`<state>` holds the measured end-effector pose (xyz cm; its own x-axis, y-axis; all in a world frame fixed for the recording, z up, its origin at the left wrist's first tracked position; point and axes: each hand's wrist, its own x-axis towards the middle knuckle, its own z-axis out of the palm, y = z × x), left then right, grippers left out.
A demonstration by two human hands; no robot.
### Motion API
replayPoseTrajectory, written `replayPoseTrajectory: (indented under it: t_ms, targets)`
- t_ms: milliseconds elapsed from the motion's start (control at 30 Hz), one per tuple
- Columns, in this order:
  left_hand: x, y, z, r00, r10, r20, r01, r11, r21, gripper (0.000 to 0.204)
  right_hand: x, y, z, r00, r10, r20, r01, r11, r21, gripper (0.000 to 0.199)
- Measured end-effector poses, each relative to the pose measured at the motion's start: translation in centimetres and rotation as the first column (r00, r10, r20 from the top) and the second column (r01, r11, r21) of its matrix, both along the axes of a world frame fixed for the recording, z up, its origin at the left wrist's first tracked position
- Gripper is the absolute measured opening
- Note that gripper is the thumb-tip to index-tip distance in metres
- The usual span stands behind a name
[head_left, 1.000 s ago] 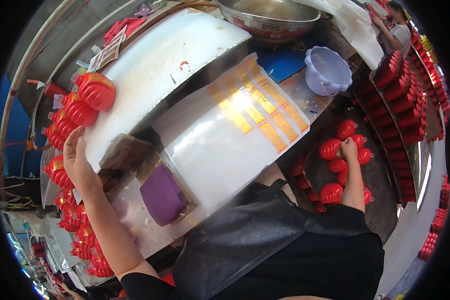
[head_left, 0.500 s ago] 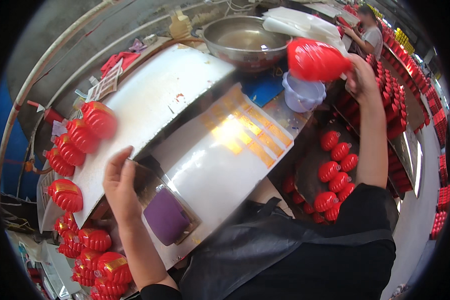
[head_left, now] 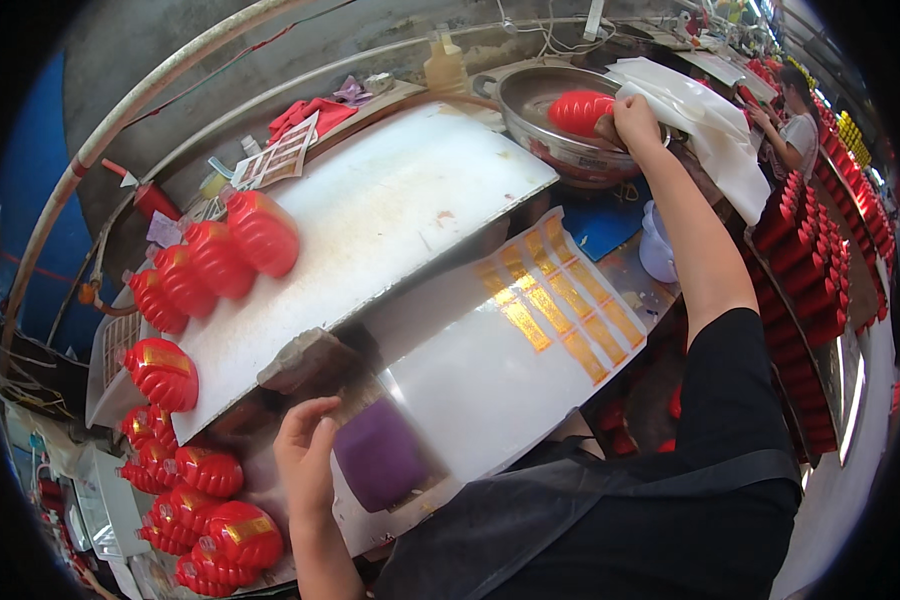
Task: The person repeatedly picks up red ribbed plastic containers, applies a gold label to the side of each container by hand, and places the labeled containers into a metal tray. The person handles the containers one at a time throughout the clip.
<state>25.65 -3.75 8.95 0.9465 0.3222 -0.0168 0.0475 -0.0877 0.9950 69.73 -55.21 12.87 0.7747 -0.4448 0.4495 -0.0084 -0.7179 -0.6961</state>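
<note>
My right hand [head_left: 634, 117] is stretched out far to the upper right and grips a red ribbed lantern shell [head_left: 581, 111] inside a large steel bowl [head_left: 540, 128]. My left hand [head_left: 305, 461] hovers with loose fingers over the near edge of the bench, beside a purple pad [head_left: 378, 455]. It holds nothing. A white sheet with several gold strips [head_left: 558, 303] lies between my two arms. A white slanted board [head_left: 370, 231] carries three red shells [head_left: 261, 232] along its left edge.
More red shells with gold bands are piled at the lower left [head_left: 206, 510]. Stacks of red parts [head_left: 802, 275] line the shelves on the right, where another person [head_left: 796, 118] works. A white cloth [head_left: 710, 118] lies by the bowl, and a pale plastic cup [head_left: 657, 248] stands below it.
My right hand has carried the red shell from mid-air down into the steel bowl. My left hand has drawn back from the left pile to the near bench edge.
</note>
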Motion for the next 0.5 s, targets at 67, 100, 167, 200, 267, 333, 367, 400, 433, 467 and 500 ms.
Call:
replayPoseTrajectory:
  t_ms: [67, 100, 167, 200, 267, 333, 367, 400, 433, 467, 500]
  targets:
    - [0.1, 0.9, -0.6, 1.0, -0.008, 0.02, 0.009, 1.0, -0.026, 0.024, 0.3, 0.0, -0.1, 0.995, -0.083, -0.055, 0.069, 0.973, -0.222, 0.039]
    - [0.1, 1.3, -0.8, 1.0, 0.003, 0.015, -0.003, 1.0, -0.027, 0.024, 0.1, 0.0, 0.1, 0.994, -0.052, -0.099, 0.025, 0.968, -0.25, 0.04]
    - [0.2, 1.7, -1.2, 1.0, 0.0, 0.027, 0.001, 0.999, -0.05, 0.023, -0.3, -0.1, 1.0, 0.979, 0.022, -0.203, -0.081, 0.954, -0.287, 0.042]
    - [0.3, 1.9, -1.3, 1.0, 0.003, 0.026, -0.001, 0.999, -0.049, 0.023, -0.5, -0.1, 1.5, 0.96, 0.039, -0.278, -0.141, 0.922, -0.36, 0.042]
    - [0.2, 1.8, -1.5, 1.0, 0.005, 0.022, -0.004, 0.998, -0.06, 0.023, -0.5, -0.1, 2.3, 0.897, 0.033, -0.441, -0.266, 0.836, -0.48, 0.041]
    - [0.2, 1.5, -1.7, 1.0, 0.014, 0.017, -0.013, 0.997, -0.076, 0.023, -0.1, -0.1, 2.3, 0.888, 0.076, -0.453, -0.298, 0.845, -0.443, 0.039]
    - [0.0, 1.4, -1.7, 1.0, 0.0, 0.016, 0.001, 0.996, -0.087, 0.023, 0.2, -0.1, 2.1, 0.887, 0.115, -0.448, -0.327, 0.841, -0.431, 0.038]
    - [-0.2, 1.2, -1.6, 1.0, -0.007, 0.013, 0.008, 0.996, -0.093, 0.023, 0.5, -0.1, 1.7, 0.914, 0.123, -0.387, -0.265, 0.903, -0.339, 0.037]
    - [-0.4, 1.0, -1.5, 1.0, -0.009, 0.012, 0.01, 0.995, -0.097, 0.023, 0.8, -0.2, 1.3, 0.938, 0.138, -0.319, -0.22, 0.946, -0.239, 0.036]
    - [-0.5, 0.8, -1.4, 1.0, -0.013, 0.021, 0.015, 0.995, -0.101, 0.022, 1.0, -0.4, 0.8, 0.959, 0.139, -0.246, -0.174, 0.976, -0.128, 0.035]
    - [-0.8, 0.7, -1.2, 0.999, -0.024, 0.032, 0.026, 0.995, -0.092, 0.022, 1.2, -0.6, 0.4, 0.97, 0.18, -0.161, -0.182, 0.983, -0.003, 0.031]
